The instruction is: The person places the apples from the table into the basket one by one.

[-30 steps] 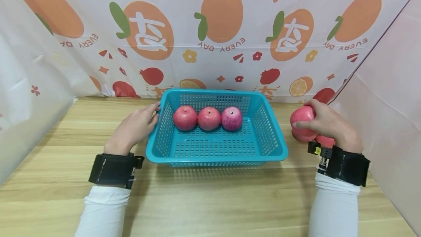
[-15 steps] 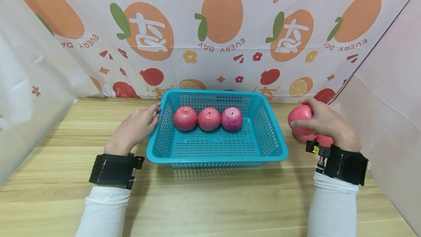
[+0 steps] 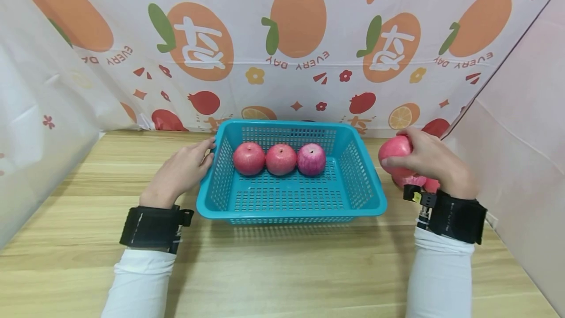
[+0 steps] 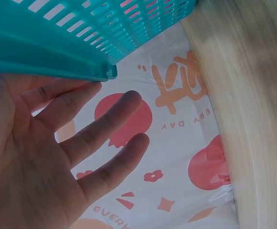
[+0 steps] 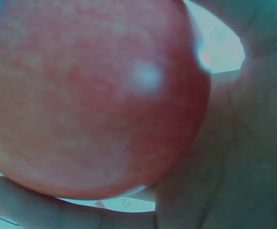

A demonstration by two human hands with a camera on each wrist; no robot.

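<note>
My right hand (image 3: 437, 163) holds a pinkish-red apple (image 3: 393, 150) beyond the basket's right end. Seen from the right wrist, the apple (image 5: 95, 100) fills most of the view, with thumb and fingers around its sides. Two more apples, one partly covered (image 3: 408, 180) and one mostly hidden (image 3: 431, 185), lie beneath and behind that hand. My left hand (image 3: 178, 175) rests at the left rim of a blue-green plastic basket (image 3: 291, 213); in the left wrist view its fingers are spread, some touching the rim (image 4: 81, 74). Inside, a row holds two red apples (image 3: 249, 159) and a purplish streaked one (image 3: 311, 159).
The basket stands on a light wooden table (image 3: 282, 269). A fruit-printed curtain (image 3: 295, 92) hangs right behind it. A pale wall panel (image 3: 521, 126) rises close to the right hand, and white sheeting (image 3: 48, 112) borders the left side.
My right hand has lifted the apple slightly and carried it leftward toward the basket, uncovering more of the apples beneath. The left hand and basket have stayed put.
</note>
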